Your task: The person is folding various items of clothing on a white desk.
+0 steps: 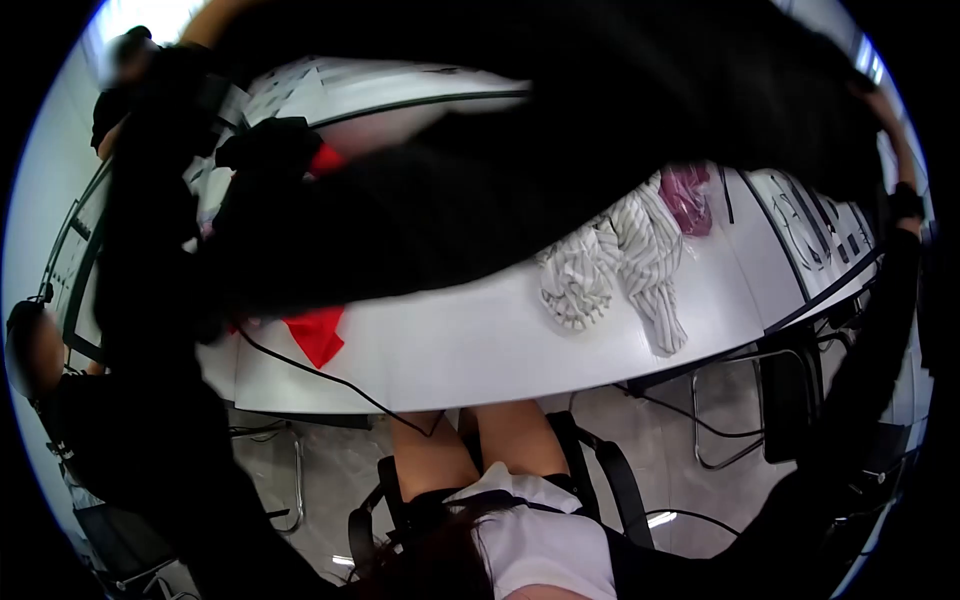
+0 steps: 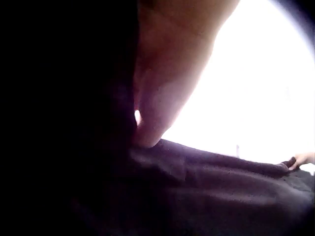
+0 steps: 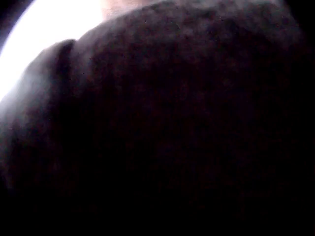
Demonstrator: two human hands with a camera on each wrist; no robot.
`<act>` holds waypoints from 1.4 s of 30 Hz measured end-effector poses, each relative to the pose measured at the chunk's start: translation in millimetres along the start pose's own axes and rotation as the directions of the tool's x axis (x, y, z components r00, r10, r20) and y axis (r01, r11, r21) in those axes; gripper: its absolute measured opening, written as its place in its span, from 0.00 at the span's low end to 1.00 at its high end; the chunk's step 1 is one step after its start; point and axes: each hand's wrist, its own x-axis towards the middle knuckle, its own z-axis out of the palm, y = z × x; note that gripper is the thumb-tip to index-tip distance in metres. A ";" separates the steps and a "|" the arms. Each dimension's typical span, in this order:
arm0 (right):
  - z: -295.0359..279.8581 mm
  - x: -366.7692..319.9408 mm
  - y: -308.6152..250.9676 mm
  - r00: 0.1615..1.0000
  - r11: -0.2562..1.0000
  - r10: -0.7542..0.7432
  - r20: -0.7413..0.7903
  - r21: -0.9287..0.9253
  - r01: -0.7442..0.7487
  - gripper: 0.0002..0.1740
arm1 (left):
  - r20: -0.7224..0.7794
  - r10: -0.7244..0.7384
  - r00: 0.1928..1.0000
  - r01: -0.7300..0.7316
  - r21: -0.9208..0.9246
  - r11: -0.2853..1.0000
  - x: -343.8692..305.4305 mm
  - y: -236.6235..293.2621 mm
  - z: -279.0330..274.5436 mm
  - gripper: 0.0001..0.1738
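Note:
A large black garment point(image 1: 400, 235) is held up and spread between both raised hands, blurred in the head view and covering much of the table. My left hand point(image 1: 215, 22) is at its upper left; in the left wrist view the fingers of that hand point(image 2: 170, 73) meet the edge of the dark cloth point(image 2: 216, 182). At the far right the right hand point(image 1: 882, 112) holds the other end, and in the left wrist view this hand point(image 2: 302, 160) pinches the cloth's top edge. Dark fabric point(image 3: 172, 108) fills most of the right wrist view, hiding the fingers.
On the white table point(image 1: 450, 345) lie a crumpled striped cloth point(image 1: 645, 250), a purple-pink plastic-wrapped item point(image 1: 687, 200) and red cloth point(image 1: 318, 337). A black cable point(image 1: 335, 380) hangs over the front edge. Two people are at the left; a chair point(image 1: 790, 400) stands at the right.

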 end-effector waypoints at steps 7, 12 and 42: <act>246.8 -94.7 148.4 0.966 0.772 0.141 0.215 -0.635 0.028 0.25 | 0.711 0.168 0.683 0.095 -0.314 0.945 -161.5 98.5 192.6 0.19; 281.8 -141.2 153.0 0.956 0.712 0.287 0.056 -0.680 -0.174 0.26 | 0.733 0.173 0.658 0.179 -0.375 0.910 -238.9 131.5 96.3 0.29; 296.9 -260.8 111.2 0.878 0.635 -0.217 0.427 -0.621 0.459 0.19 | 0.276 -0.722 0.634 0.621 -0.738 0.263 -349.3 11.7 -35.4 0.18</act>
